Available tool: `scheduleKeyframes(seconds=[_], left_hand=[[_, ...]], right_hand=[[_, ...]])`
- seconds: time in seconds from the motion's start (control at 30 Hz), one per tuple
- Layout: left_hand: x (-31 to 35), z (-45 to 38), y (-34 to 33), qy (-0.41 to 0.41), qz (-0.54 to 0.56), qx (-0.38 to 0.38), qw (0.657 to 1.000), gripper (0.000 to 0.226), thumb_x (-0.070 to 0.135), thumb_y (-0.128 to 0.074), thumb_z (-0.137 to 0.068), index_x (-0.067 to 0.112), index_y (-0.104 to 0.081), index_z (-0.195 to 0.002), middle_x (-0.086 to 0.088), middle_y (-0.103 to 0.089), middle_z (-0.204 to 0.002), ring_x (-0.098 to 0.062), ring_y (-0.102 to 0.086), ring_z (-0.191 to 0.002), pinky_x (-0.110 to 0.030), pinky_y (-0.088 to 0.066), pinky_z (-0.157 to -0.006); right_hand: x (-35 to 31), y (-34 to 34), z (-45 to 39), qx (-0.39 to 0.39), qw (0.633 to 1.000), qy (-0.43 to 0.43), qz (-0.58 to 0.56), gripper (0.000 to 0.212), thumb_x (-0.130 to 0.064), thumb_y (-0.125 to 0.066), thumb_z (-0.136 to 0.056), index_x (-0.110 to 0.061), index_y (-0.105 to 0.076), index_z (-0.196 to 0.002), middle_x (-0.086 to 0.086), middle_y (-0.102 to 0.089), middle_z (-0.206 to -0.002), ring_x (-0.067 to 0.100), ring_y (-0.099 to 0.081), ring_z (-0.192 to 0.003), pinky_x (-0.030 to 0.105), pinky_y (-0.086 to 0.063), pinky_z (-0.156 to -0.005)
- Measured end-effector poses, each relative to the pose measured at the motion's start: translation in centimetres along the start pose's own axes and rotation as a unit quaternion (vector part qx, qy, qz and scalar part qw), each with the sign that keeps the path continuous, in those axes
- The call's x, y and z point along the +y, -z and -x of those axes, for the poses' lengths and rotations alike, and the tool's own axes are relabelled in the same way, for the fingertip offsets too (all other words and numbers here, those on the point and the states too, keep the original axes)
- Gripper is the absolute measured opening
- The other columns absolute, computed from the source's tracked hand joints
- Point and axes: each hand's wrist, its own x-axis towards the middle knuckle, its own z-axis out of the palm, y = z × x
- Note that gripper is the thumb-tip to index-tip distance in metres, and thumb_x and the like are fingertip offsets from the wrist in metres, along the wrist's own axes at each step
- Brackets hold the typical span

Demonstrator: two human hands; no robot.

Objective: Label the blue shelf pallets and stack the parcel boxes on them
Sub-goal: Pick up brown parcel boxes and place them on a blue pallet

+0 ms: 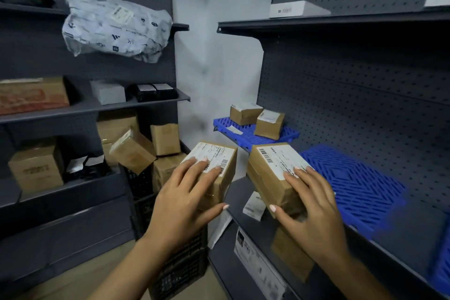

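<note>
My left hand (185, 192) grips a brown parcel box (216, 165) with a white shipping label on top, held in the air left of the shelf. A second labelled brown parcel box (270, 173) is in my right hand (314, 207), above the shelf's front edge and just left of the near blue pallet (353, 182). The far blue pallet (246, 134) carries two small brown boxes (244, 113) (269, 124) and a loose white label (234, 129). Another white label (254, 206) lies on the grey shelf under the right box.
A black crate (141, 182) between the shelf units holds several brown boxes (134, 151). The left shelves carry cartons (36, 165), black parcels and a white mailer bag (114, 24). A third blue pallet (440, 268) shows at the right edge. White boxes (294, 8) sit on the upper right shelf.
</note>
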Motion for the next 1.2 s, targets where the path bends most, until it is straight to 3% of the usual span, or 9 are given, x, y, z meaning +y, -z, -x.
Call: scheduleKeyframes(seconds=[0.17,0.43,0.57,0.7,0.77,0.9,1.03,1.2], left_hand=[[-3.4,-5.9,-5.3,-0.002,0.008,-0.002,1.0,0.067,0.066,-0.054,-0.081,0.024,-0.051,-0.133,-0.001,-0.051,-0.135,-0.023,-0.042,-0.129,-0.039,-0.049,-0.089],[-9.2,-13.5,-13.3,-0.004,0.032,-0.003,0.999,0.068,0.068,-0.051,-0.081,0.023,-0.052,-0.133,0.001,-0.051,-0.136,-0.023,-0.042,-0.128,-0.037,-0.045,-0.093],[-11.9,-18.2,-17.0,-0.016,0.048,0.012,0.999,0.069,0.069,-0.05,-0.079,0.024,-0.052,-0.131,0.001,-0.052,-0.135,-0.021,-0.041,-0.128,-0.037,-0.051,-0.084],[-15.2,-23.9,-21.3,-0.057,0.089,0.033,0.994,0.069,0.07,-0.05,-0.08,0.023,-0.055,-0.13,0.002,-0.053,-0.134,-0.02,-0.042,-0.128,-0.033,-0.047,-0.089],[-17.0,-26.7,-23.7,-0.077,0.102,0.034,0.991,0.068,0.069,-0.051,-0.079,0.025,-0.053,-0.131,0.004,-0.051,-0.134,-0.019,-0.042,-0.128,-0.033,-0.051,-0.082],[-20.0,-31.7,-28.6,-0.114,0.136,0.004,0.984,0.068,0.069,-0.053,-0.078,0.028,-0.05,-0.132,0.005,-0.05,-0.135,-0.018,-0.04,-0.127,-0.035,-0.053,-0.078],[-21.8,-35.9,-33.2,-0.154,0.153,-0.031,0.976,0.072,0.072,-0.05,-0.078,0.027,-0.049,-0.133,0.003,-0.05,-0.136,-0.019,-0.039,-0.127,-0.038,-0.051,-0.087],[-22.6,-39.3,-37.0,-0.172,0.183,-0.041,0.967,0.073,0.072,-0.052,-0.073,0.027,-0.05,-0.131,0.0,-0.052,-0.133,-0.02,-0.044,-0.123,-0.035,-0.052,-0.083]], right_hand=[[4.3,-4.6,-5.0,0.01,0.999,-0.027,0.028,0.063,-0.054,-0.06,-0.076,-0.021,-0.056,-0.129,-0.001,-0.052,-0.135,0.022,-0.037,-0.133,0.029,-0.023,-0.11],[11.0,-10.4,-12.0,0.007,0.997,-0.058,0.057,0.068,-0.049,-0.068,-0.069,-0.023,-0.051,-0.13,0.0,-0.052,-0.135,0.023,-0.037,-0.131,0.041,-0.032,-0.101],[13.3,-13.1,-15.1,0.031,0.995,-0.072,0.068,0.065,-0.051,-0.07,-0.074,-0.025,-0.05,-0.131,-0.004,-0.05,-0.136,0.022,-0.037,-0.132,0.044,-0.035,-0.103],[14.9,-16.0,-19.0,0.053,0.987,-0.096,0.118,0.066,-0.057,-0.062,-0.073,-0.032,-0.047,-0.132,-0.008,-0.047,-0.138,0.017,-0.033,-0.133,0.04,-0.033,-0.101],[15.8,-17.6,-20.6,0.049,0.983,-0.105,0.145,0.066,-0.062,-0.056,-0.075,-0.033,-0.045,-0.134,-0.009,-0.045,-0.14,0.016,-0.031,-0.135,0.042,-0.034,-0.102],[17.9,-20.9,-23.5,0.034,0.969,-0.167,0.18,0.073,-0.057,-0.07,-0.073,-0.037,-0.039,-0.136,-0.01,-0.043,-0.142,0.015,-0.027,-0.137,0.051,-0.041,-0.1],[18.9,-23.6,-26.0,0.031,0.956,-0.186,0.225,0.076,-0.052,-0.076,-0.07,-0.036,-0.04,-0.134,-0.009,-0.045,-0.14,0.016,-0.029,-0.135,0.049,-0.044,-0.099],[19.2,-26.3,-27.6,0.03,0.941,-0.212,0.264,0.075,-0.05,-0.075,-0.07,-0.035,-0.04,-0.134,-0.007,-0.046,-0.138,0.017,-0.029,-0.134,0.049,-0.047,-0.096]])
